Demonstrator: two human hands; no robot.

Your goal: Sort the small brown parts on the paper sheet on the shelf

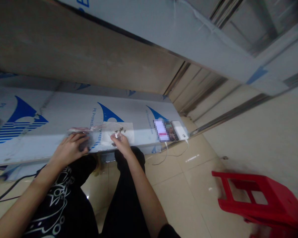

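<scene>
My left hand lies on a stack of clear plastic bags with reddish edges, its fingers stretched over them and the thumb apart. To its right, my right hand pinches a small piece of clear, shiny plastic, perhaps a little bag; its contents are too small to make out. Below that hand a white sheet lies flat on the bench. Several small dark pieces are scattered on the sheet, some just beyond my right fingertips and some beside the thumb.
The metal bench carries blue-printed protective film. At its right end lie a phone with a lit screen, a second dark-screened device and a white power bank with cables. A red plastic stool stands on the tiled floor. Above runs a film-covered shelf.
</scene>
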